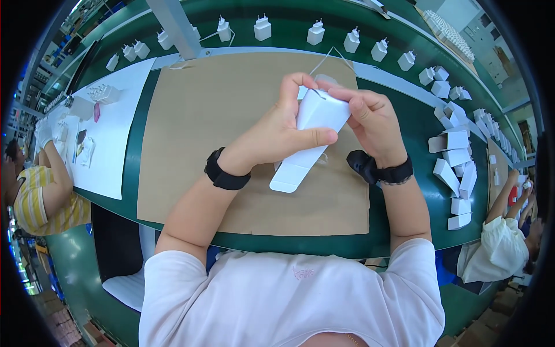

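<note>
Above the brown cardboard sheet, I hold a small white carton at a tilt. Its near end has a flap that hangs open toward me. My left hand is closed round the carton, thumb across the upper face and fingers at the far end. At that far end, the fingertips of my right hand press on the edge and corner, where a slit in the folded card shows. Whatever lies inside the carton is hidden. Something pale and see-through sticks out behind it, too covered to make out.
Several white plug chargers stand along the green strip at the back. White cartons lie piled on the right. A white sheet with a block of chargers covers the left. Other people work at both sides.
</note>
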Demonstrator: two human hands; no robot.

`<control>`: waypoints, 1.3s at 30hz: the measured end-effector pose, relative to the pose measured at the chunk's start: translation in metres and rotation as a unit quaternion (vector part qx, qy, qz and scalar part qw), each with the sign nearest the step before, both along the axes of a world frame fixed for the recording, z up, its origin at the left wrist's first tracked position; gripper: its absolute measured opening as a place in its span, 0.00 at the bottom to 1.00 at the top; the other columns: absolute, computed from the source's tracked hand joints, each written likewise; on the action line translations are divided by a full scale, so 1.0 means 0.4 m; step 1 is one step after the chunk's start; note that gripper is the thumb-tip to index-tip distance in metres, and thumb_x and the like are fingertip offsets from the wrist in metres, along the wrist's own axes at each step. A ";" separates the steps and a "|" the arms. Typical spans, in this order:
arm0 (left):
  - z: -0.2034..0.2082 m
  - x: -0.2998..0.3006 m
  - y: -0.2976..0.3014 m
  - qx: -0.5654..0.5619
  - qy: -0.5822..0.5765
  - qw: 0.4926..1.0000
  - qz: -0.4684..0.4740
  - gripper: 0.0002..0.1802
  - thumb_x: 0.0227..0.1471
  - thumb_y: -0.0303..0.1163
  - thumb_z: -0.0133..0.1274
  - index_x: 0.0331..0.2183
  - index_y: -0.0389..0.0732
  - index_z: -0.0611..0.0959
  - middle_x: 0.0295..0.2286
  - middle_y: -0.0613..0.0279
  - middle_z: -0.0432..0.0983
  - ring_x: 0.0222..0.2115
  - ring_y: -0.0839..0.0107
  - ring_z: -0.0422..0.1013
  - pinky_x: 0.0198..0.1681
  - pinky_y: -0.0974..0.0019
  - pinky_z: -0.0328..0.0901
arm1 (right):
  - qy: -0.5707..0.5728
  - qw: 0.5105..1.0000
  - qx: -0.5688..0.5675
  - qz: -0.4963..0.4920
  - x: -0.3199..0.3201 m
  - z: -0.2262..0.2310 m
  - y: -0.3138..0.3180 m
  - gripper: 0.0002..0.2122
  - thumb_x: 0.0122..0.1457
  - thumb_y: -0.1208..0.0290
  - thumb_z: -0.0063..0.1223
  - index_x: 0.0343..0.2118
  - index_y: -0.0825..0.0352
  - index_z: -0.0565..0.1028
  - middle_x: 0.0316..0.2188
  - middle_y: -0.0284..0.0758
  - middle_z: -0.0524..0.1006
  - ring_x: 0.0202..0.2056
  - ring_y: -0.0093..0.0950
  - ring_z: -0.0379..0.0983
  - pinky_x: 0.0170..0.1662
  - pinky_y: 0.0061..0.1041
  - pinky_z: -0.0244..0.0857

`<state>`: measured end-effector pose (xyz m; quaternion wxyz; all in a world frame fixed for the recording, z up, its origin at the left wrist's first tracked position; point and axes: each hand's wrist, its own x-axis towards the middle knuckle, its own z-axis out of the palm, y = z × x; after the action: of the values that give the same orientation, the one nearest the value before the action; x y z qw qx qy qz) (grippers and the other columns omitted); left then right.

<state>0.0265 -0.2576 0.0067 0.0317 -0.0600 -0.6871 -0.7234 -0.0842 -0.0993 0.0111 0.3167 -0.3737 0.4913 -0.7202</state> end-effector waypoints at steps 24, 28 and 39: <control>-0.032 -0.013 0.004 0.012 0.013 1.000 0.000 0.49 0.40 0.48 0.62 0.50 0.40 0.46 0.37 0.47 0.65 0.39 0.65 0.67 0.38 0.66 0.66 | 0.168 0.977 0.063 -0.113 0.020 0.039 0.011 0.16 0.50 0.76 0.55 0.43 0.72 0.72 0.45 0.43 0.72 0.42 0.25 0.70 0.46 0.23 0.64; -0.050 -0.007 -0.027 -0.177 -0.012 0.967 0.183 0.47 0.40 0.45 0.61 0.51 0.35 0.52 0.39 0.39 0.67 0.39 0.53 0.68 0.41 0.57 0.64 | 0.250 0.930 0.155 -0.221 -0.093 0.119 0.119 0.24 0.46 0.78 0.56 0.49 0.68 0.68 0.40 0.36 0.74 0.38 0.23 0.71 0.43 0.21 0.65; -0.047 -0.069 -0.050 -0.427 -0.164 0.874 0.166 0.26 0.38 0.43 0.61 0.33 0.29 0.77 0.28 0.43 0.75 0.33 0.52 0.71 0.38 0.61 0.65 | 0.564 0.589 0.270 -0.512 -0.428 -0.066 0.285 0.16 0.51 0.64 0.55 0.44 0.61 0.73 0.39 0.37 0.76 0.43 0.31 0.71 0.46 0.27 0.63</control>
<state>-0.0013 -0.2777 -0.0120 0.0095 0.1669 -0.9242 -0.3434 -0.2553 0.0146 -0.0153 -0.3581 -0.2893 0.8537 -0.2433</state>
